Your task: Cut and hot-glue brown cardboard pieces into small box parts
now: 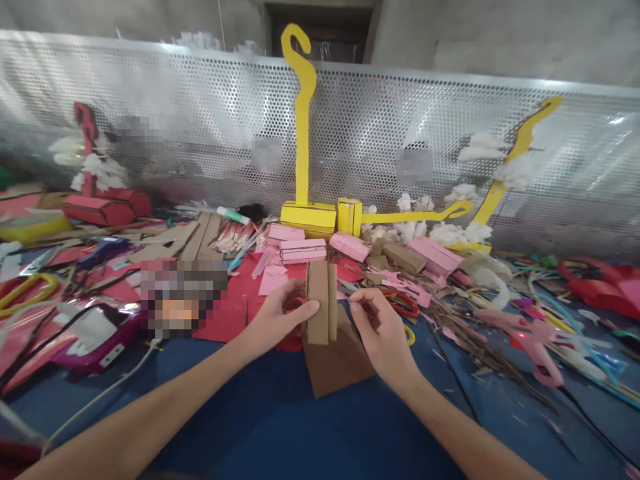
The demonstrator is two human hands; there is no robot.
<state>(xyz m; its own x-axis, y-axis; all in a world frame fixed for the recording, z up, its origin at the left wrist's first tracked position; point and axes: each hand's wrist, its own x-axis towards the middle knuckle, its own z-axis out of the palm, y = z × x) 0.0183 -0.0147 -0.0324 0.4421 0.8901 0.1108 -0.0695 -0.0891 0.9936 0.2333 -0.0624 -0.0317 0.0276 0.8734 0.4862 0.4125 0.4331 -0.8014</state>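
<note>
My left hand (283,313) grips a small folded piece of brown cardboard (319,303) by its left side, thumb across its front. The piece is upright, with fold lines running along its length. To its right, my right hand (377,327) has thumb and forefinger pinched together, apart from the cardboard; whatever may be between them is too small to make out. Below and behind the held piece lies a flat cardboard sheet (337,367). Scissors with red handles (403,303) lie just behind my right hand, their blades partly showing.
Pink folded blocks (303,251) and yellow hook-shaped paper pieces (303,133) stand along the perforated metal panel (215,133). A pink glue gun (530,340) lies at right, its cable trailing forward. A purple power strip (100,343) and red sheets (220,317) are at left.
</note>
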